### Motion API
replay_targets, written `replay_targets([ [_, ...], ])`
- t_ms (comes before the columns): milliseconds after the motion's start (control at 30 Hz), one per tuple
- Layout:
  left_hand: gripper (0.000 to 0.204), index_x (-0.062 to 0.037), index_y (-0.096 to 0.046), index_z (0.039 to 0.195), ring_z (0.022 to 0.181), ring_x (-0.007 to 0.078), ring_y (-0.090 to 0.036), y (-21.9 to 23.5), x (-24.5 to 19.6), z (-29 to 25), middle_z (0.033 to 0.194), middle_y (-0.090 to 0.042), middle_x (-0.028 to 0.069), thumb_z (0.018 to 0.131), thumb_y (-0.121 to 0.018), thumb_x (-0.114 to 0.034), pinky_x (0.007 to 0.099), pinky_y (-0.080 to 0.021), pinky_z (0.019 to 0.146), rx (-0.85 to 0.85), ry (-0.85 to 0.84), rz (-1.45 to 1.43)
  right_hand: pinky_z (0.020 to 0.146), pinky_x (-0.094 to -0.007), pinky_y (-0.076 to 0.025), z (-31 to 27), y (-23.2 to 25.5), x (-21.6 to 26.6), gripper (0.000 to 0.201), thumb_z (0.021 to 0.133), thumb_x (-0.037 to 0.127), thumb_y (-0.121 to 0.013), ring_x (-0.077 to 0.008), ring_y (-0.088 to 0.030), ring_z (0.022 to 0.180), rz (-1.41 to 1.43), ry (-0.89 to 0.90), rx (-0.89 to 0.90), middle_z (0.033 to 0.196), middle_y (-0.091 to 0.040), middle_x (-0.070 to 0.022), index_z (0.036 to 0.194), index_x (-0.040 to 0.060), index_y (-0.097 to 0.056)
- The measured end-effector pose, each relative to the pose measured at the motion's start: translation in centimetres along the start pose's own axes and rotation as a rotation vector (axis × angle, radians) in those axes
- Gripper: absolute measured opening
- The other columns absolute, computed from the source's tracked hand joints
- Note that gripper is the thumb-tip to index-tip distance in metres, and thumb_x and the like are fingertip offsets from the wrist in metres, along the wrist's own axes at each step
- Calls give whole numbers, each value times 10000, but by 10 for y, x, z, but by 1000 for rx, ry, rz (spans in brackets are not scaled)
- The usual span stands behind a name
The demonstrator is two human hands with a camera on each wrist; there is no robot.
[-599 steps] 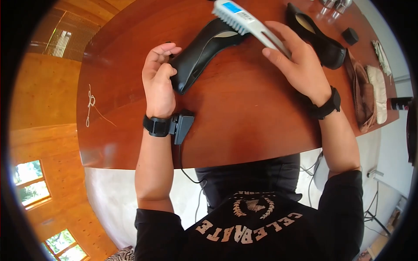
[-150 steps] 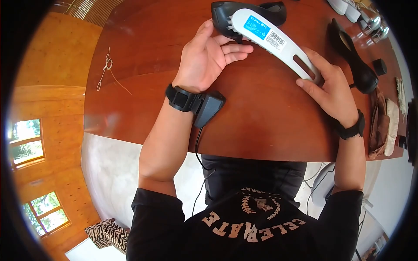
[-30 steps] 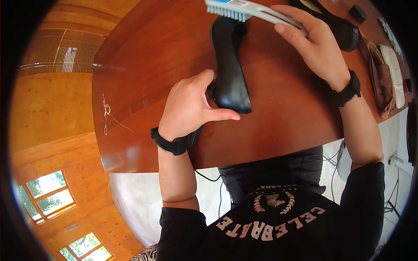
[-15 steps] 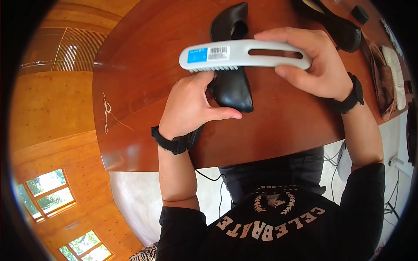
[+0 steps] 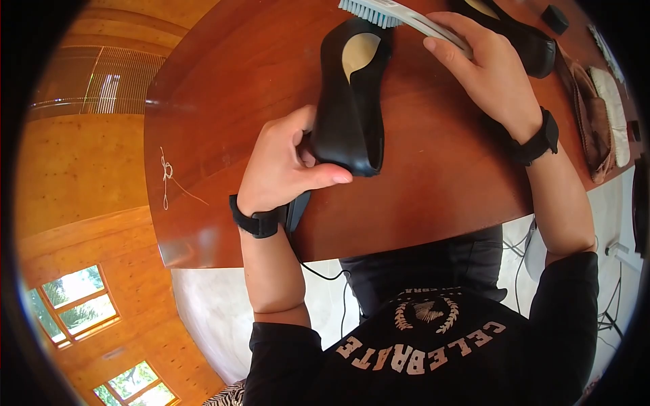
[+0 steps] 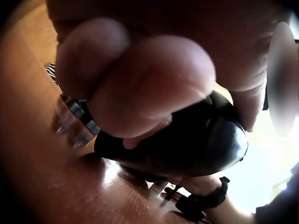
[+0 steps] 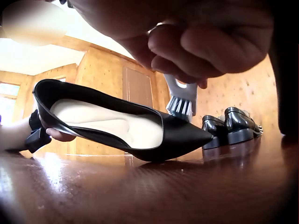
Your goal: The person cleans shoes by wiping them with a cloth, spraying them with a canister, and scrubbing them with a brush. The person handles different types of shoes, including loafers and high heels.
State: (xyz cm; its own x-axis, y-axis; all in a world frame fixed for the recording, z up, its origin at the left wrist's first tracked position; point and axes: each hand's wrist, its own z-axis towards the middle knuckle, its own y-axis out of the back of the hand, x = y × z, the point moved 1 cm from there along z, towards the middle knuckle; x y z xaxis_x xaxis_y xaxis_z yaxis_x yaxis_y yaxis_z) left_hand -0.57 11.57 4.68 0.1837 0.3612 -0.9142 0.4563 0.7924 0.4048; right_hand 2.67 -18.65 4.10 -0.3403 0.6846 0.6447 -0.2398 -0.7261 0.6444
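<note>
My left hand (image 5: 274,162) grips a black pointed-toe pump (image 5: 349,115) by its heel end, thumb along the back. The pump is tilted, so its cream insole (image 7: 107,123) shows in the right wrist view, with the toe close over the table. My right hand (image 5: 477,68) holds a grey-white scrub brush (image 5: 420,20) by its slotted handle. In the right wrist view the brush's bristles (image 7: 181,107) are right at the top of the pump's toe. Curled fingers (image 6: 154,84) of my left hand hide part of the pump in the left wrist view.
A second black pump (image 5: 531,44) lies at the far right beside a small black block (image 5: 555,20). Nearer are a brown cloth item (image 5: 589,135) and a cream one (image 5: 611,115). Knotted string (image 5: 166,176) lies left on the table (image 5: 223,196). Shiny black loafers (image 7: 238,125) stand behind.
Half a second ago the brush was across the middle of the pump; now it is away at the toe. The pump has rolled so its insole shows. Earlier, the pump lay turned sideways.
</note>
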Motion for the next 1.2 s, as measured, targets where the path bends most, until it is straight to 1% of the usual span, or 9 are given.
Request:
replay_targets([
  [200, 732, 70, -603, 1218, 686, 64, -545, 2, -10, -4, 892, -646, 23, 834, -794, -525, 221, -457, 603, -72, -62, -185, 763, -426, -545, -1, 2, 0, 457, 939, 431, -657, -364, -705, 839, -48, -39, 32, 903, -728, -182, 1195, 56, -705],
  [367, 806, 20, -623, 1082, 552, 116, -473, 6, -2, -3, 780, -585, 30, 954, -430, -752, 262, -343, 503, -311, -40, -99, 751, -432, -538, -1, 4, 4, 455, 939, 426, -647, -368, -695, 810, -96, -95, 102, 864, -712, -191, 1191, 52, -703],
  [500, 776, -27, -630, 1062, 543, 139, -472, 6, 1, 3, 803, -612, 47, 1025, -262, -709, 267, -339, 493, -467, 36, -314, 750, -429, -534, -2, 1, 2, 458, 922, 401, -657, -372, -694, 813, -61, -45, 117, 861, -708, -200, 1198, 38, -695],
  [600, 755, -29, -577, 1245, 721, 160, -585, 16, 8, 4, 994, -675, 103, 1034, -266, -683, 255, -363, 465, -430, -8, -367, 749, -427, -530, -3, 0, 4, 468, 913, 384, -660, -377, -692, 815, -28, 13, 118, 864, -704, -209, 1214, 26, -681],
  [800, 729, -54, -568, 1198, 681, 159, -569, 15, 6, 4, 1037, -678, 91, 1031, -263, -694, 244, -319, 432, -568, 35, -385, 725, -433, -512, -5, -2, 4, 462, 927, 357, -640, -393, -675, 800, 11, -24, 150, 861, -687, -227, 1233, 11, -651],
  [867, 751, -50, -580, 1138, 627, 145, -509, 13, -1, 7, 935, -644, 72, 1023, -249, -714, 252, -301, 442, -662, 67, -423, 714, -437, -506, -5, -2, 2, 458, 936, 347, -630, -398, -667, 792, 6, -41, 164, 857, -682, -229, 1243, 9, -641],
  [967, 753, -53, -571, 1125, 622, 135, -487, 18, 1, 7, 906, -629, 64, 1019, -247, -725, 254, -293, 441, -676, 90, -467, 758, -371, -501, -3, 1, 4, 492, 980, 334, -619, -276, -674, 794, -49, -76, 272, 870, -694, -156, 1364, 29, -578],
  [1067, 747, -59, -558, 1137, 631, 135, -491, 25, 8, 7, 920, -632, 65, 1016, -251, -729, 252, -296, 436, -653, 101, -520, 693, -440, -494, -5, -2, 1, 405, 954, 308, -609, -402, -654, 768, 9, 6, 185, 826, -671, -223, 1248, 30, -630],
  [1200, 736, -69, -556, 1132, 632, 141, -494, 25, 9, 11, 921, -633, 66, 1018, -245, -726, 255, -304, 440, -668, 93, -548, 707, -456, -495, -7, -8, 0, 386, 957, 297, -606, -416, -656, 790, 100, 95, 153, 840, -673, -230, 1240, 36, -633],
])
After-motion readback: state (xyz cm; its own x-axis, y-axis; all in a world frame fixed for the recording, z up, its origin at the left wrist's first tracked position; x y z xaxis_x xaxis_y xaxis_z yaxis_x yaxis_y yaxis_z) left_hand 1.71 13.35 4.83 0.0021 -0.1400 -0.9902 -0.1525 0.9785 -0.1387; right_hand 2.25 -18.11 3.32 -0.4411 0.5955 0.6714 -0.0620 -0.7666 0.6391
